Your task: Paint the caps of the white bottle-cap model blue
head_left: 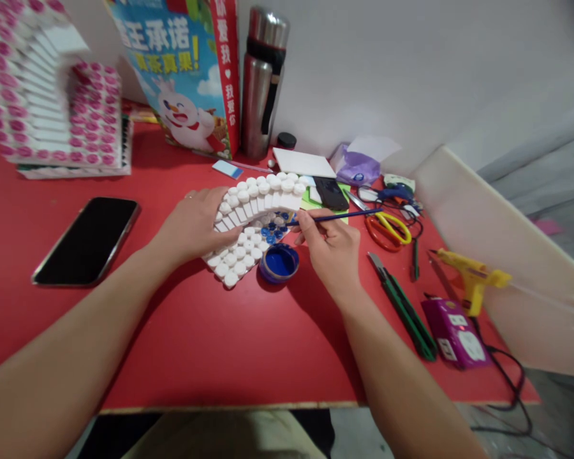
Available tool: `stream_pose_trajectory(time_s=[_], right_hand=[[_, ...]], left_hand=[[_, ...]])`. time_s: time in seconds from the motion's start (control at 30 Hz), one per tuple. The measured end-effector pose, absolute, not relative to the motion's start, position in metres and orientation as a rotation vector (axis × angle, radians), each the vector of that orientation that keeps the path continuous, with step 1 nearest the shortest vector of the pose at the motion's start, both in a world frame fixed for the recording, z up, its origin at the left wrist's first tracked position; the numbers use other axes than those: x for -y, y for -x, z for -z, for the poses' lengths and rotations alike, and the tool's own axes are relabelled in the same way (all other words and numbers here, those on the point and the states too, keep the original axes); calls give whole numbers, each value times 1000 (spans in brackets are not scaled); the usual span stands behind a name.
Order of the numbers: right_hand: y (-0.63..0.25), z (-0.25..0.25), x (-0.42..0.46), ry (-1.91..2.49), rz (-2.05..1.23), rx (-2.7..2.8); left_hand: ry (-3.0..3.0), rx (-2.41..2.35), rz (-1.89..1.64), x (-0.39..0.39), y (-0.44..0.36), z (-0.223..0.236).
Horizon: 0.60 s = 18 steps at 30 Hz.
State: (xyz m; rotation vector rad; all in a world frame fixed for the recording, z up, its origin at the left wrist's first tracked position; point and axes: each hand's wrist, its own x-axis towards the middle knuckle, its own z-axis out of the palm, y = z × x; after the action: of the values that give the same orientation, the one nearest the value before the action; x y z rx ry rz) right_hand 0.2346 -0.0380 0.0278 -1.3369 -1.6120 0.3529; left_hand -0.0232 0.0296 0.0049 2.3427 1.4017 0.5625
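Note:
A white craft model point(239, 256) with rows of round studs and a curved flight of small steps lies on the red table. Some of its studs near the right side are painted blue. My left hand point(198, 223) grips the model's left side, thumb across the steps. Between the thumb and fingers of my right hand point(332, 248) is a thin paintbrush point(349, 217), its tip at the blue studs. Just in front of the model stands a small round pot of blue paint point(279, 262), close to my right hand.
A black phone point(88, 242) lies at left, a pink-studded model point(29, 95) behind it. A printed bag point(182, 76) and steel flask point(263, 83) stand at the back. Scissors point(387, 226), a green cutter point(404, 309), glue gun point(473, 274) and purple power socket point(456, 335) lie right.

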Motion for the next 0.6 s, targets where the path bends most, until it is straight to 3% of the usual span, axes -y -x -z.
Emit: stream_pose_trajectory(time_s=[0.6], right_hand=[[-236,-30,38,1339,-340,1609]], left_hand=[[-2362,-1415,-583,-30,24,-5]])
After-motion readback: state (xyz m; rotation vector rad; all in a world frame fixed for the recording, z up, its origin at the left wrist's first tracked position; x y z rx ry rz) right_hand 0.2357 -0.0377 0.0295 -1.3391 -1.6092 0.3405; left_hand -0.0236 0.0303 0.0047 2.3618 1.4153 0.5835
